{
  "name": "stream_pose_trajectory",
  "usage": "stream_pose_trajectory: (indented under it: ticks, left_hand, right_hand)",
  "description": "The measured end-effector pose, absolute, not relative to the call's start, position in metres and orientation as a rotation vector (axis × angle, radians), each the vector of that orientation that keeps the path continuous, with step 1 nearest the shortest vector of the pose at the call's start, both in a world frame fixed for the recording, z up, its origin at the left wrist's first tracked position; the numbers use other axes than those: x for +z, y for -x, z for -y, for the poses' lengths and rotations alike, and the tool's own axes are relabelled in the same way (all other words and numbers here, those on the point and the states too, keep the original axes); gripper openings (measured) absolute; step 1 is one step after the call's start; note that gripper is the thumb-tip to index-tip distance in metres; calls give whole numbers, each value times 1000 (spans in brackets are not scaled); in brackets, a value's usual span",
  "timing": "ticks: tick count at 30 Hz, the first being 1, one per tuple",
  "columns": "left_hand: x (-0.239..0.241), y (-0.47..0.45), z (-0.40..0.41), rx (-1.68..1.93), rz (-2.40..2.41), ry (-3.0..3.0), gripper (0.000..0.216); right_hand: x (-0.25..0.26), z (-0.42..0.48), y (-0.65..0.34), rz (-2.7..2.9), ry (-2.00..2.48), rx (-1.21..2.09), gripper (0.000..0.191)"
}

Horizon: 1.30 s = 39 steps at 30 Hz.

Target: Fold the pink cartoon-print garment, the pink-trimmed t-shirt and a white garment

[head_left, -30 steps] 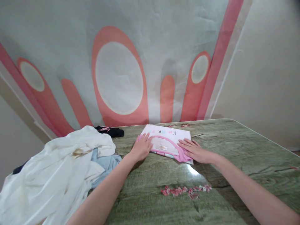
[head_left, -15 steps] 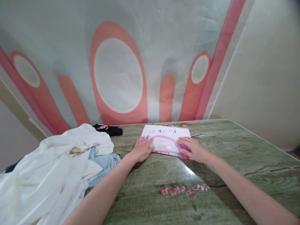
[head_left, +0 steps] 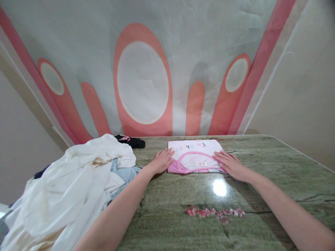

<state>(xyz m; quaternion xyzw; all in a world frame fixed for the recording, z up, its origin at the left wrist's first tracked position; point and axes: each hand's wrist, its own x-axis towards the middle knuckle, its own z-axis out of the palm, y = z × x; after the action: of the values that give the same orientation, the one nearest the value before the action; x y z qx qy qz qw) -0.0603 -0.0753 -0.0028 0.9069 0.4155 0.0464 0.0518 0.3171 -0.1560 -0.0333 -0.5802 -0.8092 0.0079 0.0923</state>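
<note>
A folded white T-shirt [head_left: 193, 147] with pink neck trim lies flat near the table's far edge. Coloured letters run across it upside down, and a small label shows inside its collar. My left hand [head_left: 161, 161] rests at the shirt's left edge, fingers stretched out over the fabric. On the opposite side, my right hand [head_left: 230, 164] lies flat with its fingers over the right edge. Both hands are open and neither grips the cloth.
To the left is a heap of white clothes [head_left: 78, 188] with a light blue garment [head_left: 123, 172] partly under it. A black garment [head_left: 134, 142] lies behind the heap. The wood-patterned table [head_left: 167, 216] meets a printed wall covering [head_left: 180, 69] at the back.
The view has shifted left, so everything sits further right. My right hand has moved off the bunched pink sleeve to the shirt's edge, and the shirt now looks flatter and squarer.
</note>
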Motion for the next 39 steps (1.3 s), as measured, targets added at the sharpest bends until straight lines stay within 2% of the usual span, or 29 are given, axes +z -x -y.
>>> stream_pose_trajectory:
  ticks: [6,10,17,22,27,33,39]
  left_hand:
    - [9,53,83,280,-1085,-2855,42]
    - [10,49,81,431,-1047,-2894,35]
    - [-4,59,73,267,-1143,-2836,42]
    - [-2,65,72,211,-1228,-2771,44]
    - [3,66,72,315,-1232,-2819,40]
    - [18,57,83,373,-1254,-2890,36]
    - [31,48,92,328,-1287,-2943,45]
  right_hand:
    - [-55,144,-347,2138,1877,-283,41]
    - [-52,142,-353,1959,1858,-387,38]
    - [-27,157,-302,2045,1678,-265,38]
    - [-23,170,-265,2260,1650,-121,50]
    - [-29,174,-258,2354,1732,-81,58]
    - [-32,166,-279,2332,1772,-87,52]
    - [-45,154,-305,2207,1871,-216,46]
